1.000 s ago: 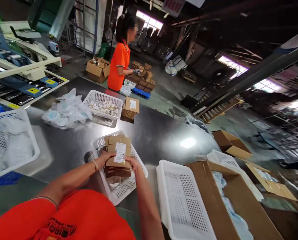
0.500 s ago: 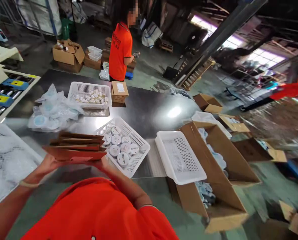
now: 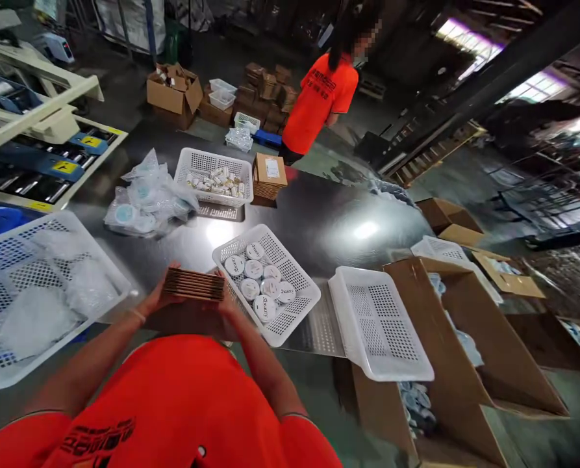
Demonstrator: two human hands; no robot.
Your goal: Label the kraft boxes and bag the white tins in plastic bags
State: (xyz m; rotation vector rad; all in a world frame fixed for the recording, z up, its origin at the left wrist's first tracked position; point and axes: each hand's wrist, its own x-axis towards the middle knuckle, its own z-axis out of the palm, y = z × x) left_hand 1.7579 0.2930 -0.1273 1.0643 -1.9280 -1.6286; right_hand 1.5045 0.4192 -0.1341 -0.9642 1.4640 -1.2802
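Note:
A stack of flat brown cardboard boxes (image 3: 193,285) is held between my two hands at the near side of the table, its layered edges facing up. My left hand (image 3: 162,294) grips its left end and my right hand (image 3: 228,303) its right end, both partly hidden. Close beside my right hand stands a white perforated basket (image 3: 294,320) with several round white lidded tins (image 3: 264,308) in it. Beyond the boxes, clear plastic bags holding round pale-blue items (image 3: 146,198) lie on the dark metal table (image 3: 314,218).
A basket of small white-and-gold pieces (image 3: 216,182) sits near another cardboard stack (image 3: 269,175). At left are a basket with plastic bags (image 3: 117,289) and a roller conveyor (image 3: 50,169). White nested baskets (image 3: 380,325) and large open cartons (image 3: 489,331) are at right. A person in orange (image 3: 319,97) stands beyond the table.
The cardboard stack, loosely fanned before, is now squared together, with its edges turned up. My view has swung left. The person beyond the table has turned their back more toward me.

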